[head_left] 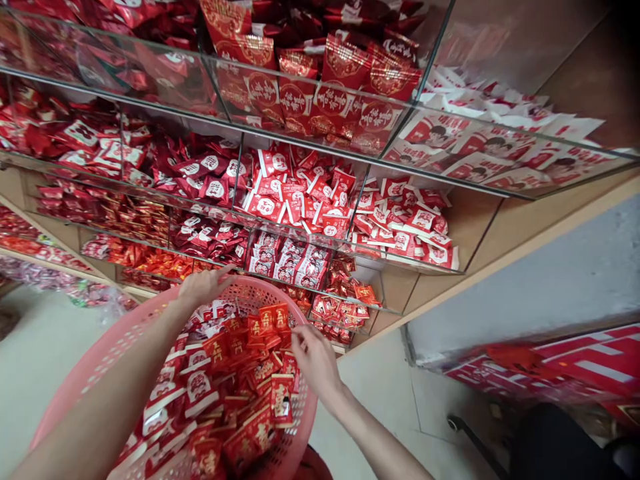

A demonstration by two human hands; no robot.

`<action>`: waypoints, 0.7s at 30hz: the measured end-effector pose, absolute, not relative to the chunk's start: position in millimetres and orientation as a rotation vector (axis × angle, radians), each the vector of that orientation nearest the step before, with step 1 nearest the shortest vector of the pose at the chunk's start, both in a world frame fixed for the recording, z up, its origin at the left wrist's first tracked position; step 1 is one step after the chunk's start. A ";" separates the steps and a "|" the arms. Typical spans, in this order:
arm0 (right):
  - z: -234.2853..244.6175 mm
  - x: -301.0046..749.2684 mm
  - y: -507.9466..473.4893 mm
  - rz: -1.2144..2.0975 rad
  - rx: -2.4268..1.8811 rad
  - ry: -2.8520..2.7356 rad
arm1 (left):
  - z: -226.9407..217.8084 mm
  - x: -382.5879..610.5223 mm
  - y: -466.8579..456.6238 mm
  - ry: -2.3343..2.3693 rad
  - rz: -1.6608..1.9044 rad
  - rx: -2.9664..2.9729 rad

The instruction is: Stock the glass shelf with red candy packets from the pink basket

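Observation:
A pink plastic basket [107, 353] fills the lower left, heaped with small red and white candy packets [235, 373]. My left hand [203, 285] grips the basket's far rim, fingers curled over the edge. Over the packets at the basket's right side hovers my right hand [314, 360], palm down, its fingers bent toward the red packets; whether it holds one is hidden.
Glass-fronted shelf bins [300, 200] packed with red and white candy packets rise ahead in several tiers. A wooden shelf frame [500, 253] runs along the right. Pale floor tiles [395, 393] lie below, and red cartons [575, 367] sit at lower right.

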State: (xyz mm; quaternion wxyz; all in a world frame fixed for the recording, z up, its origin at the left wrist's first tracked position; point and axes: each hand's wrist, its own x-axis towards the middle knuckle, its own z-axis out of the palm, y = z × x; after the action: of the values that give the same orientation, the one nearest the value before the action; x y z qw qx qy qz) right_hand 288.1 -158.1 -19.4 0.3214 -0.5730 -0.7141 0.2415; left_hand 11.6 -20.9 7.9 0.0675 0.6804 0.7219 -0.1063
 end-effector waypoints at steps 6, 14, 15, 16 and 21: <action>-91.3 361.3 -113.8 0.513 -1.685 -1.348 | 8.0 11.1 -19.9 2.155 -0.335 2.080; -184.8 424.9 -65.7 0.470 -1.952 -1.077 | 3.2 8.4 -18.3 2.165 -0.295 2.082; -190.9 427.1 -60.9 0.472 -1.983 -1.053 | 2.4 8.0 -18.3 2.169 -0.293 2.081; -196.2 428.4 -56.6 0.475 -2.012 -1.031 | 2.0 7.7 -18.4 2.171 -0.293 2.082; -211.7 428.3 -42.4 0.479 -2.108 -0.960 | 5.8 9.8 -21.3 2.174 -0.330 2.096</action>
State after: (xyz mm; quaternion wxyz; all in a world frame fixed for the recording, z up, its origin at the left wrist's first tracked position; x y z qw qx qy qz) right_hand 428.3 -42.4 -211.7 0.3785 -0.8248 -0.3758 0.1875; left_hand 9.8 -21.3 5.8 0.0518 0.6890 0.7147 -0.1085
